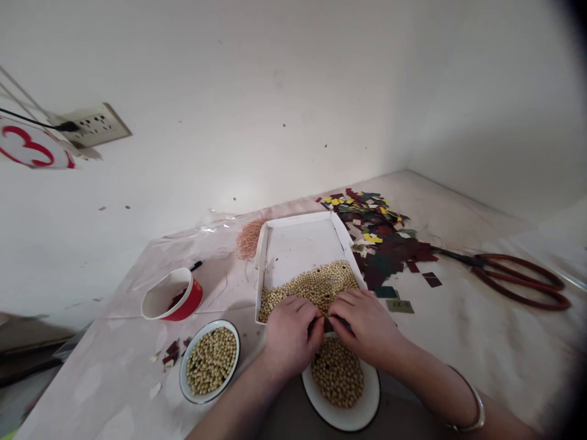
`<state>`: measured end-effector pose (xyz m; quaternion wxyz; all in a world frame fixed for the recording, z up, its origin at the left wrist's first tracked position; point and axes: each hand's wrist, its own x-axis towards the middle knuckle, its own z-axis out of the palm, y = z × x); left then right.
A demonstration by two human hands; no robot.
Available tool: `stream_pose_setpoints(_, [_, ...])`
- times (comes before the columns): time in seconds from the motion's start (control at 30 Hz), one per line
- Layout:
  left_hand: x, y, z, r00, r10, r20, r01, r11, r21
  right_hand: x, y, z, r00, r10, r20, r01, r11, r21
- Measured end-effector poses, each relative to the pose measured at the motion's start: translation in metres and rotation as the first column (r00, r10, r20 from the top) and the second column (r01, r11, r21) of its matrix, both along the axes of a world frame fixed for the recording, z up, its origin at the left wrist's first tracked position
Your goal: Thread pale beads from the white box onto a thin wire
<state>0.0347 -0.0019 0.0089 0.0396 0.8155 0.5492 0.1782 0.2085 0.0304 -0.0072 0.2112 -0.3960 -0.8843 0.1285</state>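
Note:
My left hand [293,330] and my right hand [362,321] meet at the near edge of a shallow white box lid [302,235]. Thumbs and fingers of both are pinched together around a small dark red piece [328,326], mostly hidden by the fingertips. Pale round beans [316,284] cover the near half of the lid, a few dark ones among them. Just below my hands stands a white enamel bowl [372,391] with more of these beans. Left of my left forearm is a second dark-rimmed bowl [183,379], also holding beans.
A red and white paper cup [186,304] containing dark red bits stands at left. Behind the lid lies a bundle of thin copper-coloured wire [250,239]. Coloured scraps [380,256] are heaped to the right, beside large scissors [518,278]. A wall socket [94,125] is at upper left.

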Motion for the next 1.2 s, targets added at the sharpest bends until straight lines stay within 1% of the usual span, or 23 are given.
stream_pose_setpoints(0.8, [-0.0004, 0.0005, -0.0015, 1.000, -0.004, -0.008, 0.004, 1.000, 0.001, 0.0004, -0.0002, 0.0004, 1.000, -0.001, 0.006, 0.001, 1.000, 0.002])
stream_pose_setpoints(1.2, [-0.0003, 0.0004, -0.0013, 1.000, -0.016, -0.007, 0.016, 1.000, -0.001, -0.0003, -0.0002, 0.0018, 0.999, -0.007, 0.038, 0.008, 1.000, -0.010])
